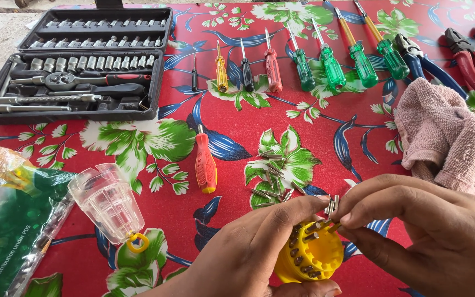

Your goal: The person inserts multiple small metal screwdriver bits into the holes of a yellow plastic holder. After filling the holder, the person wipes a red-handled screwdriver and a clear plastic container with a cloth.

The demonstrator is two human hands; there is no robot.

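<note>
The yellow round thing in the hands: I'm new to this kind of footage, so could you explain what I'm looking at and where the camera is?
The camera sits on a person's head and looks down at their own two bare hands; there is no machine. The left hand holds a yellow round bit holder with small metal bits standing in its holes. The right hand pinches a few metal bits just above it. More loose bits lie on the red flowered tablecloth. Around them: an open black socket set case, a row of screwdrivers in several colours, an orange screwdriver handle, a clear plastic cap, pliers, a pink cloth and a plastic bag.
</note>
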